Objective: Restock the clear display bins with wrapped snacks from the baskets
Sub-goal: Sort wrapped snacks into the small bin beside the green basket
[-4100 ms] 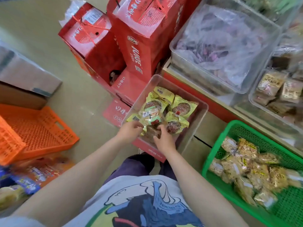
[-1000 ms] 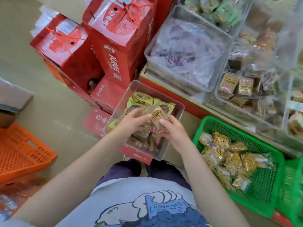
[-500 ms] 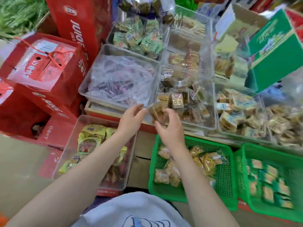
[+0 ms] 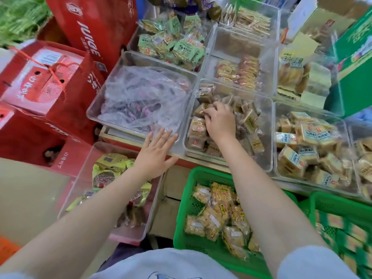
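Note:
My right hand (image 4: 220, 121) reaches into a clear display bin (image 4: 188, 127) of brown wrapped snacks, its fingers curled onto one brown packet (image 4: 202, 109) on top of the pile. Open with fingers spread, my left hand (image 4: 156, 152) hovers at the front edge of the neighbouring clear bin holding a crumpled plastic bag (image 4: 141, 97). Below my right arm stands a green basket (image 4: 181, 208) of yellow-brown wrapped snacks (image 4: 217, 210). A clear bin (image 4: 80, 178) with yellow-green packets (image 4: 108, 168) sits on the floor under my left arm.
Red juice cartons (image 4: 50, 81) are stacked at the left. More clear bins of wrapped snacks fill the shelf behind and to the right, one with pale cakes (image 4: 302, 146). A second green basket (image 4: 342, 206) stands at the lower right. A green carton (image 4: 354, 67) is at the far right.
My right hand carried a brown packet from the floor bin up into the display bin. My left hand let go of it and opened beside the bag bin. The view swung right.

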`<state>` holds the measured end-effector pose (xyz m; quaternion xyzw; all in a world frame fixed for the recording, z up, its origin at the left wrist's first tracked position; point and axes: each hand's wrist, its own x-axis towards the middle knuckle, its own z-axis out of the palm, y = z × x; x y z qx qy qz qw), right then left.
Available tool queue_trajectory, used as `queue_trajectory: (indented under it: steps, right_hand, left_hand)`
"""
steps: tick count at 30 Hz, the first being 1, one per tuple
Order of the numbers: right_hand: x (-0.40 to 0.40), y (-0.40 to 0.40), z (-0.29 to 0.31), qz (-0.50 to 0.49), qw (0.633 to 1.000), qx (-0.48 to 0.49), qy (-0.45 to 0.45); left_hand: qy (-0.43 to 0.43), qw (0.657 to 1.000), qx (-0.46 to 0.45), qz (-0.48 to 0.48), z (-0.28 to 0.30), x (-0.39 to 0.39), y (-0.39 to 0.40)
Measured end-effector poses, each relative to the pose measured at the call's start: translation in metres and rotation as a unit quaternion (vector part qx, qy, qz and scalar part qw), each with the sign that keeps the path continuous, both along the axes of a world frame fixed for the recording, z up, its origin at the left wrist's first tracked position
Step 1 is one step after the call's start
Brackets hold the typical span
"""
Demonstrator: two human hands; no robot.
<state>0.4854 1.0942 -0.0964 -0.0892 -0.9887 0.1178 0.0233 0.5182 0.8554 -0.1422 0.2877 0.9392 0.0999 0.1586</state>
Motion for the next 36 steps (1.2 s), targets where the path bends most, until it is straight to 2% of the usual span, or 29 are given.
queue_trajectory:
  steps: [2, 5, 6, 8, 10, 12, 13, 15, 16, 19, 22, 24, 26, 28, 33, 36]
  right_hand:
    - [-0.005, 0.001, 0.005, 0.008, 0.998, -0.003, -0.058]
    - [-0.006, -0.007, 0.022, 0.040, 0.978, -0.023, -0.203]
    - [-0.004, -0.012, 0.024, 0.042, 0.976, -0.017, -0.214]
    - [0.007, -0.026, 0.026, 0.022, 0.987, -0.011, -0.160]
    - [0.031, -0.051, 0.024, 0.002, 0.999, -0.031, -0.025]
    - [0.065, -0.088, 0.018, 0.025, 0.990, -0.078, 0.112]
    - [0.083, -0.108, 0.010, 0.043, 0.984, -0.109, 0.132]
    - [0.117, -0.146, -0.013, 0.073, 0.979, -0.183, 0.052]
    - [0.130, -0.162, -0.027, 0.079, 0.973, -0.216, -0.024]
    - [0.162, -0.203, -0.074, 0.070, 0.944, -0.235, -0.222]
    - [0.186, -0.234, -0.115, 0.066, 0.924, -0.193, -0.324]
    - [0.199, -0.250, -0.135, 0.087, 0.923, -0.130, -0.352]
    - [0.207, -0.259, -0.149, 0.108, 0.930, -0.065, -0.344]
    - [0.214, -0.264, -0.158, 0.122, 0.924, -0.059, -0.358]
    - [0.225, -0.265, -0.171, 0.132, 0.926, -0.062, -0.348]
    - [0.224, -0.265, -0.172, 0.130, 0.930, -0.056, -0.340]
  left_hand:
    - [0.003, 1.000, -0.005, -0.004, -0.002, 0.000, -0.001]
    - [0.001, 1.000, -0.009, -0.010, -0.002, -0.001, -0.003]
    - [-0.004, 1.000, -0.011, -0.017, 0.000, -0.002, -0.004]
    - [-0.017, 0.999, -0.013, -0.033, 0.004, -0.005, -0.006]
    - [-0.037, 0.998, 0.023, -0.035, 0.012, -0.007, -0.010]
    - [-0.032, 0.990, 0.133, 0.021, 0.018, 0.002, -0.024]
    - [-0.006, 0.980, 0.189, 0.066, 0.017, 0.010, -0.037]
    - [0.041, 0.960, 0.230, 0.157, 0.009, 0.031, -0.074]
    - [0.018, 0.957, 0.209, 0.199, 0.001, 0.041, -0.096]
    - [-0.097, 0.950, 0.064, 0.291, -0.038, 0.073, -0.168]
    - [-0.149, 0.939, -0.036, 0.308, -0.071, 0.104, -0.231]
    - [-0.189, 0.941, -0.072, 0.272, -0.087, 0.120, -0.253]
    - [-0.177, 0.949, -0.064, 0.253, -0.097, 0.128, -0.261]
    - [-0.142, 0.956, -0.044, 0.252, -0.105, 0.128, -0.260]
    - [-0.157, 0.958, -0.066, 0.229, -0.120, 0.124, -0.258]
    - [-0.148, 0.963, -0.019, 0.226, -0.123, 0.128, -0.257]
